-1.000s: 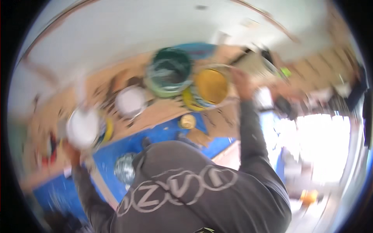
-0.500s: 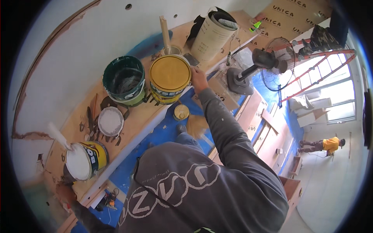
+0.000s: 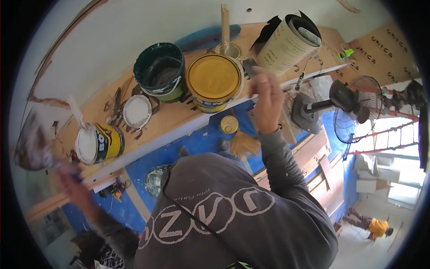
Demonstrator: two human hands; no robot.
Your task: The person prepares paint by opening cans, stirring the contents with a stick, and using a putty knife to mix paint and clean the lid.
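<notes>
Scraper-like tool (image 3: pixel 31 143), blurred to a grey-brown smear, sticks up from the left hand (image 3: pixel 74 186) at the left rim of the view; the hand itself is smeared by motion, so its fingers read only as a closed clump around a dark handle, and the blade's edge cannot be made out. Nearest the camera, the person's grey printed sweatshirt (image 3: pixel 233 219) fills the lower middle and hides the body and most of both arms. Just beyond it, a small round tin (image 3: pixel 229 124) and a tan brush head (image 3: pixel 244 144) lie on blue floor covering (image 3: pixel 197 143), partly cut off by the sleeve. The right hand (image 3: pixel 268 104) is raised at the front edge of the plank desk (image 3: pixel 134 130), fingers curled together; whether they pinch anything I cannot tell, since the palm faces away. On the desk, from left: a white-filled yellow can (image 3: pixel 96 143) with a stick in it, a loose white lid (image 3: pixel 137 111), a dark green bucket (image 3: pixel 160 71), and a closed yellow-lidded can (image 3: pixel 215 83). Behind that can, a small jar with a wooden stick (image 3: pixel 225 24) is mostly hidden. Farther right, a cream tub (image 3: pixel 290 41) leans, its top covered by black sheet. A pedestal fan (image 3: pixel 354 112) stands beyond. Far below right, another person in orange (image 3: pixel 376 227) crouches, too small to detail.
</notes>
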